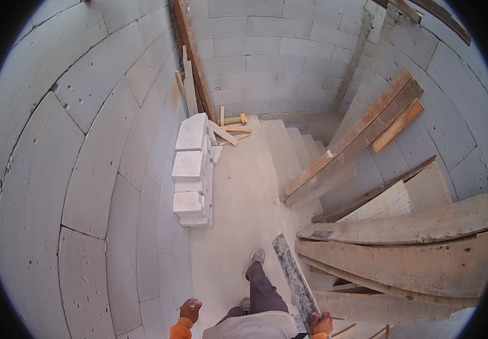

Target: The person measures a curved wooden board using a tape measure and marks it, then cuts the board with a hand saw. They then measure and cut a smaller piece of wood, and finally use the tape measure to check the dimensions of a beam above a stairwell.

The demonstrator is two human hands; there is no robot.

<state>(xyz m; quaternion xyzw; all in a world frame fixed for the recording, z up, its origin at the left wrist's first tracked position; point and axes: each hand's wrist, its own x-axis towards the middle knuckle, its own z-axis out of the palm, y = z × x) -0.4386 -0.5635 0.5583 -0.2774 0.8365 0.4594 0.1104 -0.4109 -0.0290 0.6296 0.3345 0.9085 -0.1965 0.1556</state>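
Head view: At the near edge, a worker's right grip (322, 324) is closed around the near end of a long, narrow speckled board (296, 271). The board lies forward and slightly left of that grip, just to the right of the worker's leg (265, 295). Its long axis runs away from the body, the free end pointing ahead and a little left, past the forward shoe (257, 257). The right is by far the nearer hand; the left grip (191, 309), fingers curled, is well apart from the board on the far side of the body, and whether it pinches anything small cannot be told.

Right of the board, wide planks (396, 257) lie roughly crosswise to it. Beyond, on the pale floor (238, 198), white blocks (188, 165) stand stacked along the left wall (97, 141), while a timber beam (362, 138) slants beside steps (282, 148). Wood scraps (235, 130) lie farther off, before a block back wall (289, 51).
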